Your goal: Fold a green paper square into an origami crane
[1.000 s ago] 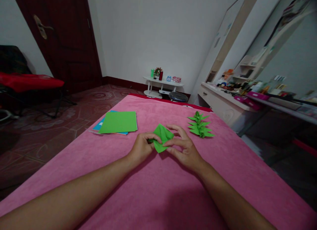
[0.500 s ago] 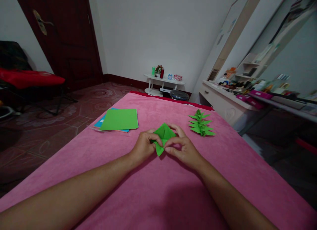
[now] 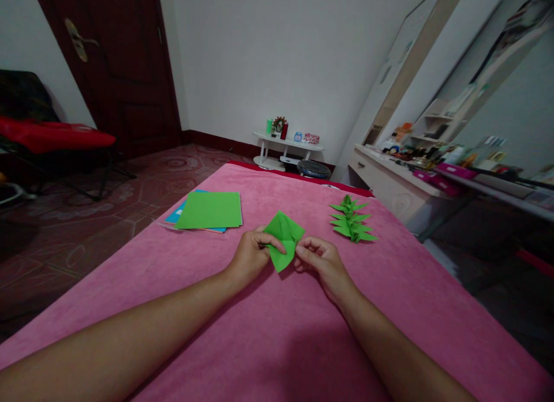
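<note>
A half-folded green paper piece lies between my hands on the pink cloth. My left hand pinches its left edge, fingers curled. My right hand is closed on its right edge with the fingertips tucked in. To the right lie several finished green folded paper shapes in a row. A stack of flat paper sheets, green on top and blue below, rests at the left of the cloth.
A dark wooden door and a red chair stand at the left. A small white table with small items is by the far wall. A cluttered white dresser runs along the right.
My right hand has drawn its fingers in, from spread over the paper to a pinch at its right edge. The paper piece has tilted slightly. The left hand keeps its hold.
</note>
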Demonstrator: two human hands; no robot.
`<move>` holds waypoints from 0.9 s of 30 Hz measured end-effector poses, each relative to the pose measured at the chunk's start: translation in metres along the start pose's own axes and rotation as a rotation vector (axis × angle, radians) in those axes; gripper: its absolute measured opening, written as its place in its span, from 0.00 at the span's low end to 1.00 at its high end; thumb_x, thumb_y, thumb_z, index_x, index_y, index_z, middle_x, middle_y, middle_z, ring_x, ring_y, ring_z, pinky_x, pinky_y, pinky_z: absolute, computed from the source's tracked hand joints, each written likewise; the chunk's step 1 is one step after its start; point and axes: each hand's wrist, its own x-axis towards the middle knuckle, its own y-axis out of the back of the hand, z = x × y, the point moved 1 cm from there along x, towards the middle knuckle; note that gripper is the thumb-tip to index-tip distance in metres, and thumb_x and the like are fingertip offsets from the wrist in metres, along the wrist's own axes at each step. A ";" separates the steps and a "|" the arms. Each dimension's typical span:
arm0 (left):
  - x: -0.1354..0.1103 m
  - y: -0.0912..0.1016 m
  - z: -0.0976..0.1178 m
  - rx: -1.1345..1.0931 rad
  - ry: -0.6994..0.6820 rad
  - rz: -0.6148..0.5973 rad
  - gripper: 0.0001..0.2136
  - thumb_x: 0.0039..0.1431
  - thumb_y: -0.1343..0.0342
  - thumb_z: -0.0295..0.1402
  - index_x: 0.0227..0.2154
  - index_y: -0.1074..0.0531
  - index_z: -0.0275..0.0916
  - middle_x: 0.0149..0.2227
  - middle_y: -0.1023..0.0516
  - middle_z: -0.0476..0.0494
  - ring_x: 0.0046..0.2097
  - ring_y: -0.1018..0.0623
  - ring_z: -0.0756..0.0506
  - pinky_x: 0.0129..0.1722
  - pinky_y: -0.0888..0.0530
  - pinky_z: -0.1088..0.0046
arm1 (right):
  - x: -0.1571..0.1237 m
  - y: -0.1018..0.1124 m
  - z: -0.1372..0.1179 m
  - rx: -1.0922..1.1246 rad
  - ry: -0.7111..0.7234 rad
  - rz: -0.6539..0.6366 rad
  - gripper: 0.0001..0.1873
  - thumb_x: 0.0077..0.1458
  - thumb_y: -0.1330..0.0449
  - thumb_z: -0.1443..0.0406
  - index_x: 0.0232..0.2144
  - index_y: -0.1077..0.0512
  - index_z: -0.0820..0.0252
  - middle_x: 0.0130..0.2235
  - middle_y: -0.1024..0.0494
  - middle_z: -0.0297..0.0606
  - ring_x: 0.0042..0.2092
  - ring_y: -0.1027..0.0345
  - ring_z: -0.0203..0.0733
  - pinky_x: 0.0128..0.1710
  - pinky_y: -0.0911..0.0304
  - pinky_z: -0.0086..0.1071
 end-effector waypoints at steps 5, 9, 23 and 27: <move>-0.002 0.001 -0.004 0.073 -0.035 -0.032 0.08 0.48 0.44 0.23 0.23 0.21 0.39 0.35 0.24 0.42 0.36 0.25 0.46 0.37 0.29 0.71 | 0.001 -0.002 0.003 -0.017 -0.025 0.038 0.15 0.44 0.34 0.56 0.25 0.30 0.62 0.21 0.26 0.33 0.22 0.34 0.32 0.23 0.38 0.25; -0.003 0.002 -0.004 0.130 -0.052 -0.054 0.11 0.48 0.46 0.20 0.23 0.21 0.39 0.35 0.25 0.43 0.35 0.26 0.48 0.35 0.29 0.73 | 0.000 -0.003 0.003 -0.023 -0.034 0.056 0.15 0.42 0.33 0.57 0.23 0.31 0.62 0.19 0.29 0.30 0.21 0.36 0.30 0.22 0.38 0.24; -0.001 0.000 -0.008 -0.003 0.013 -0.118 0.09 0.47 0.45 0.20 0.20 0.22 0.38 0.33 0.24 0.44 0.35 0.24 0.48 0.36 0.29 0.73 | 0.001 0.003 0.002 0.185 -0.081 -0.062 0.14 0.47 0.35 0.60 0.34 0.28 0.62 0.27 0.25 0.34 0.28 0.30 0.33 0.29 0.30 0.27; -0.002 0.000 -0.007 0.032 -0.011 -0.127 0.10 0.47 0.45 0.19 0.20 0.22 0.38 0.34 0.24 0.44 0.36 0.25 0.48 0.36 0.29 0.73 | 0.002 0.002 0.004 0.153 -0.070 -0.026 0.15 0.45 0.34 0.60 0.34 0.27 0.62 0.27 0.24 0.35 0.27 0.29 0.34 0.27 0.31 0.27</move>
